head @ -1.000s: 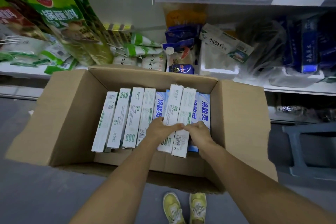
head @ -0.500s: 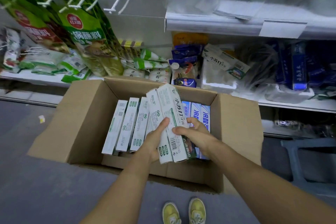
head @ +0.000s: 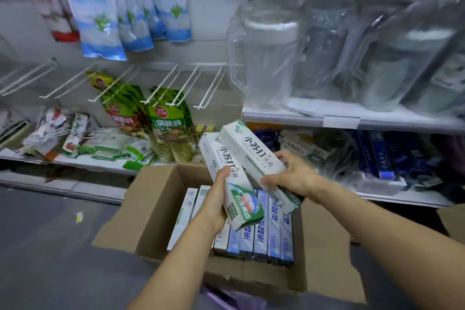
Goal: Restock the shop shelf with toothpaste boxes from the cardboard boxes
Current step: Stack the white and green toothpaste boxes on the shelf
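Lifted since a moment ago, both toothpaste boxes (head: 227, 158) now sit above our cardboard box (head: 156, 204); our left hand (head: 217, 200) grips one, right hand (head: 295, 176) the other. Loose grips could drop them short of the far shelf (head: 415, 199).

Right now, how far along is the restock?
Done: only one matching toothpaste box shows on the shelf. In hand: the left hand grips a white box, the right hand a second white box, both lifted above the carton. Left: shelving those two, plus the white row and blue row in the carton.
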Demonstrator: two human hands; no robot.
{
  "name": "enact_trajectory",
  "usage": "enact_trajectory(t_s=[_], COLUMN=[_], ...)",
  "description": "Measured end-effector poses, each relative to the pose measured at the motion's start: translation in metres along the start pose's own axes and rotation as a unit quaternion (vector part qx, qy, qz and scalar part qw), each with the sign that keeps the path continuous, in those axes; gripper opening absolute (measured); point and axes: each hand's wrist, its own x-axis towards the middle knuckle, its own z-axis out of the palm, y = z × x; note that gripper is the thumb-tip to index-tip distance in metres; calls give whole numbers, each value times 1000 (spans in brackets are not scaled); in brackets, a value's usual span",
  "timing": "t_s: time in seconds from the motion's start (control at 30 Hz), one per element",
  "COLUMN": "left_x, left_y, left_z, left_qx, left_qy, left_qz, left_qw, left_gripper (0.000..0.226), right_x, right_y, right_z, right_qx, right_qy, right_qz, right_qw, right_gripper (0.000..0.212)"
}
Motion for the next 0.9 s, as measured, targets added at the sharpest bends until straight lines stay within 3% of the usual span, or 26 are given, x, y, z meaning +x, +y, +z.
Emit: enact_trajectory(t_s=[0.33,0.57,0.7,0.9], left_x=[-67,-98,-103,-103], left_y=[80,119,143,196], left_z=[47,90,120,184], left_qx=[26,89,59,48], left_qy=[-62,-87,-91,-117], left_qz=[152,225,247,324], left_qw=[986,966,963,938], left_gripper=[30,57,35,38], right_x=[-49,-67,-76,-67], right_y=[-87,-127,-150,-201], right_z=[-73,-130,-165,-237], right_qx=[-150,-227,-281,-337], right_qy=[124,167,196,244], right_qz=[-140,-195,-213,-264], right_qw=[971,940,915,870], right_gripper=[60,55,51,62])
